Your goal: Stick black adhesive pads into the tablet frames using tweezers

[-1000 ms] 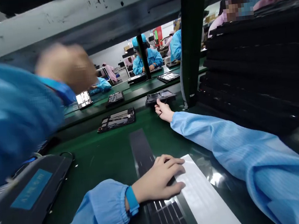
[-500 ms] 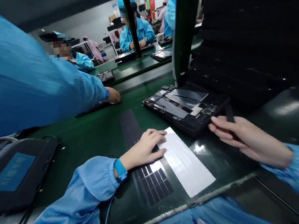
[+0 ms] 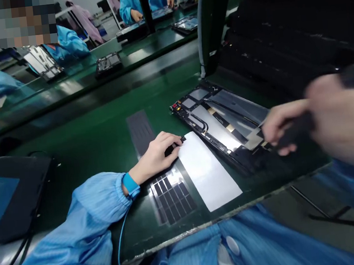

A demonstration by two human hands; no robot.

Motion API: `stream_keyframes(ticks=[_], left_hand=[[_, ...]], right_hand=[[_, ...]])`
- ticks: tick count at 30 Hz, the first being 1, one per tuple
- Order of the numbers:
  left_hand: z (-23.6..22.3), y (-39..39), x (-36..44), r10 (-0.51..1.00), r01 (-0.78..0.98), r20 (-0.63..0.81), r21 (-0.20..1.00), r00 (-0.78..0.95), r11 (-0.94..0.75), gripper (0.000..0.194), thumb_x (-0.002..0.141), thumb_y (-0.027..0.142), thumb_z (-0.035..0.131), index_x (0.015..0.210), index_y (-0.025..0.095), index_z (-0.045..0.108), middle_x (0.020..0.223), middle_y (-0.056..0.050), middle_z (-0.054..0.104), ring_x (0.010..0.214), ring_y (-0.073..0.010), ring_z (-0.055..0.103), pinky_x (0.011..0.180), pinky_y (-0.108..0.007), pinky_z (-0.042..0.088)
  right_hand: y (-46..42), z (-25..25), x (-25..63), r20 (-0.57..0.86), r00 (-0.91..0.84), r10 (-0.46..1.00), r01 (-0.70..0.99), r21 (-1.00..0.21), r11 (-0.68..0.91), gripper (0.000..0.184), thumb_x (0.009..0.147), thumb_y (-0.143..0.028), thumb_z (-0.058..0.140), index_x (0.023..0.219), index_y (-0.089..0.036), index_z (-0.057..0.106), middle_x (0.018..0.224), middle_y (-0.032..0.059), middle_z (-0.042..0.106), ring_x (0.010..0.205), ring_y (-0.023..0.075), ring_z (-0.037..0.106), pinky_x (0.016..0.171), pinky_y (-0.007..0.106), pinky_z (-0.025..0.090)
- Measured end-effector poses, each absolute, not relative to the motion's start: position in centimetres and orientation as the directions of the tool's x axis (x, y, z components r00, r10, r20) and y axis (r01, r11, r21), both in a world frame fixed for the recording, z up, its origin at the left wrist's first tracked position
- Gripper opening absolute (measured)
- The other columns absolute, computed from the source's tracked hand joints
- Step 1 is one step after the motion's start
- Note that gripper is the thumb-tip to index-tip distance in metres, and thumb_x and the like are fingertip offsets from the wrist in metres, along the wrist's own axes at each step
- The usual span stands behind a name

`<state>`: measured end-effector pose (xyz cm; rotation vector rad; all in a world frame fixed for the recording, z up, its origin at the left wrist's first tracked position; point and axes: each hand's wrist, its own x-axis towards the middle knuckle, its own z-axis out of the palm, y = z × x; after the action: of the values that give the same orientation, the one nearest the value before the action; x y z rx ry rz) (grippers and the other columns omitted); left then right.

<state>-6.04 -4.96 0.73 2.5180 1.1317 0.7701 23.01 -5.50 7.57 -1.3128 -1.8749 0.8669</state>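
Two hands sit within my remote view, with an opened tablet (image 3: 217,122) lying flat between them on the green bench (image 3: 100,123), where both can reach it. The left hand's (image 3: 154,157) fingers (image 3: 165,144) are together on a small black part (image 3: 175,142), holding it just off a white sheet (image 3: 206,169). The right hand (image 3: 337,122) is too blurred to tell whether it grips a dark object (image 3: 295,134).

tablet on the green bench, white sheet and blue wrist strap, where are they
Opened tablet (image 3: 217,128), head view, on its silver inner panel
White sheet (image 3: 208,171), head view, on its middle
Blue wrist strap (image 3: 130,185), head view, on the band
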Motion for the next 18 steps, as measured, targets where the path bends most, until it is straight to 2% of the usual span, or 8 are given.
stream_keyframes(ticks=[2,4,7,11,18], left_hand=[[0.7,-5.0,-6.0,0.767,0.617,0.366,0.456,0.527,-0.641,0.011,0.081,0.013,0.049,0.089,0.015,0.056,0.091,-0.006,0.064,0.086,-0.0145,0.056,0.078,-0.028,0.047],[0.7,-5.0,-6.0,0.778,0.626,0.365,0.461,0.512,-0.629,0.01,0.081,0.013,0.049,0.087,0.014,0.057,0.088,-0.005,0.063,0.084,-0.014,0.056,0.076,-0.027,0.047],[0.7,-5.0,-6.0,0.789,0.636,0.348,0.468,0.506,-0.614,0.008,0.08,0.012,0.05,0.081,0.014,0.057,0.085,-0.005,0.062,0.082,-0.0141,0.054,0.075,-0.027,0.046],[0.6,-5.0,-5.9,0.81,0.641,0.322,0.496,0.49,-0.585,0.007,0.077,0.01,0.05,0.078,0.014,0.055,0.078,-0.002,0.058,0.077,-0.0129,0.051,0.07,-0.025,0.044],[0.5,-4.9,-5.8,0.812,0.65,0.323,0.487,0.486,-0.583,0.011,0.077,0.01,0.05,0.083,0.014,0.058,0.078,-0.002,0.058,0.076,-0.0126,0.05,0.069,-0.024,0.045]], right_hand=[[-3.1,7.9,19.7,0.159,-0.392,0.906,0.457,-0.821,0.342,0.058,0.085,-0.06,0.033,0.059,-0.016,0.061,0.055,0.0051,0.059,0.046,0.011,0.056,0.046,0.025,0.042],[-0.6,7.4,16.9,0.246,-0.566,0.787,0.417,-0.738,0.53,0.038,0.08,-0.05,0.052,0.071,-0.015,0.064,0.069,0.0043,0.063,0.061,0.0129,0.059,0.056,0.025,0.044],[2.0,5.8,14.3,0.252,-0.718,0.649,0.333,-0.694,0.638,0.024,0.075,-0.038,0.062,0.079,-0.014,0.062,0.076,0.0031,0.063,0.068,0.0138,0.06,0.058,0.024,0.045],[2.6,4.2,13.3,0.235,-0.768,0.596,0.254,-0.743,0.62,0.016,0.077,-0.031,0.06,0.078,-0.015,0.058,0.072,0.0017,0.062,0.063,0.0128,0.061,0.055,0.023,0.047],[1.8,4.1,13.6,0.292,-0.777,0.557,0.283,-0.627,0.725,0.012,0.078,-0.025,0.059,0.073,-0.015,0.058,0.069,0.0017,0.06,0.06,0.0108,0.058,0.054,0.021,0.047]])
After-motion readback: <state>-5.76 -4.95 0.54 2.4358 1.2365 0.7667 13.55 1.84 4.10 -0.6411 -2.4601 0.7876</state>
